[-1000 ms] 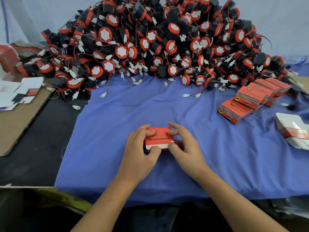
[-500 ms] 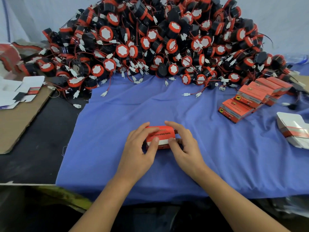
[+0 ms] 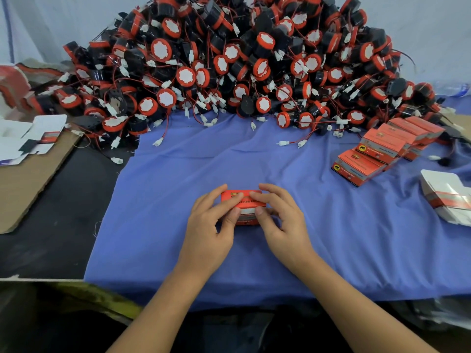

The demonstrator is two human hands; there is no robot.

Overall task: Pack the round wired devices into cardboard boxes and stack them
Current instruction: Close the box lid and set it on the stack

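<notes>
**Both hands hold one orange box (image 3: 241, 203) over the blue cloth (image 3: 165, 238)**

At the far left edge lies some torn red and white packaging (image 3: 10, 82). Just in front of it, flat white unfolded boxes (image 3: 25, 138) rest on a brown cardboard sheet (image 3: 28, 184), which lies on the black tabletop (image 3: 56, 220).

The blue cloth covers the middle and right of the table and hangs over its near edge. Along the far side, a big heap of round devices (image 3: 229, 59) rises against the pale backdrop. They are black with orange rims and white faces, and their thin red wires end in white plugs. Some plugs trail forward onto the cloth.

In the middle of the cloth, near the person, the left hand (image 3: 206, 235) grips the left end of the orange box, with fingers curled over its top and the thumb on its near side. The right hand (image 3: 285, 225) grips the right end in the same way, its fingers on top and its thumb pressed to the near edge. The two thumbs are close together at the front. Whether the box touches the cloth cannot be told.

To the right, well apart from the hands, a row of closed orange boxes (image 3: 382, 151) leans in a line running back toward the heap. Nearer the right edge sits a stack of flat white box blanks (image 3: 446, 197) with orange bands.
</notes>
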